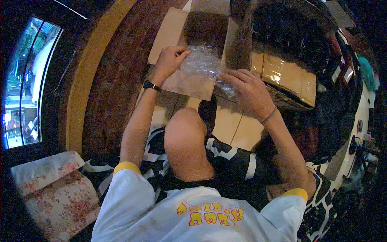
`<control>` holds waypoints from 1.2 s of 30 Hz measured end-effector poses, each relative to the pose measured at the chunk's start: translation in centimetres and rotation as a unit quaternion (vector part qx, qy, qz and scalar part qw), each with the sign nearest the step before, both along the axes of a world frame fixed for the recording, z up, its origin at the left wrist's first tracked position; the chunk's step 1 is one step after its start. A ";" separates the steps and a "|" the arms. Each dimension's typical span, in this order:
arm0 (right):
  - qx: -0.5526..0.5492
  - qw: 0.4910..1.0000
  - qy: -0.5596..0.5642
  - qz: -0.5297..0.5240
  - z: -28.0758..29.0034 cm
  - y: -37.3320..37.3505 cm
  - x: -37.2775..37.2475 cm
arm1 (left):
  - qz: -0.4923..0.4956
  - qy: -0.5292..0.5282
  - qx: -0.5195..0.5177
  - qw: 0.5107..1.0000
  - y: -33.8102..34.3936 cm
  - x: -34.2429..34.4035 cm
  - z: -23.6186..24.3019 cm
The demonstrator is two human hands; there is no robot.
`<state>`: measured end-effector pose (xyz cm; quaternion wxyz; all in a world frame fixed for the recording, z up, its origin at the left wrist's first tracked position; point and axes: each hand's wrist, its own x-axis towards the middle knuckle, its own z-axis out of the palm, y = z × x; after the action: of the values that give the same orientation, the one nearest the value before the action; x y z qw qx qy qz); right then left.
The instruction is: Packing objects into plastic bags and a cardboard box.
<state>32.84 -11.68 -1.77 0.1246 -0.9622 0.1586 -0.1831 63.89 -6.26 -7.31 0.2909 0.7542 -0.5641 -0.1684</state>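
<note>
A crinkled sheet of clear plastic wrap [200, 61] stretches between my two hands, above an open cardboard box [166, 35]. My left hand [171, 60] pinches its left edge between thumb and fingers. At the other end, my right hand [250, 90] is closed on the lower right part of the plastic, its fingertips partly hidden behind it. The box's flaps are folded outward, and its inside lies in shadow. One near flap [189, 86] shows under the plastic.
A second cardboard box, taped shut [288, 70], stands to the right. A brick wall [111, 88] rises on the left beside a window [30, 84]. My bent knee [185, 141] is close below the box, over a tiled floor [229, 121]. Floral fabric [64, 197] lies at lower left.
</note>
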 end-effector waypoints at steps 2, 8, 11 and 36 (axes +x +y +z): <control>-0.015 1.000 0.010 -0.005 -0.5 -0.1 0.9 | -0.021 -0.014 -0.003 1.000 -0.1 0.1 0.0; -0.047 0.994 0.085 -0.046 -2.6 -0.2 4.6 | -0.047 -0.020 -0.044 0.998 0.2 -0.7 0.7; -0.077 0.991 0.092 -0.052 -3.5 0.3 7.0 | -0.067 -0.018 -0.059 0.996 0.3 -1.2 1.1; -0.198 0.976 0.079 -0.042 -8.6 2.1 10.8 | -0.036 0.007 -0.057 0.998 0.6 -0.5 -1.1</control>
<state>43.66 -9.61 -10.36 -0.0891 -0.9717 0.1690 -0.1391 63.42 -5.63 -8.38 0.3307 0.7146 -0.5975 -0.1516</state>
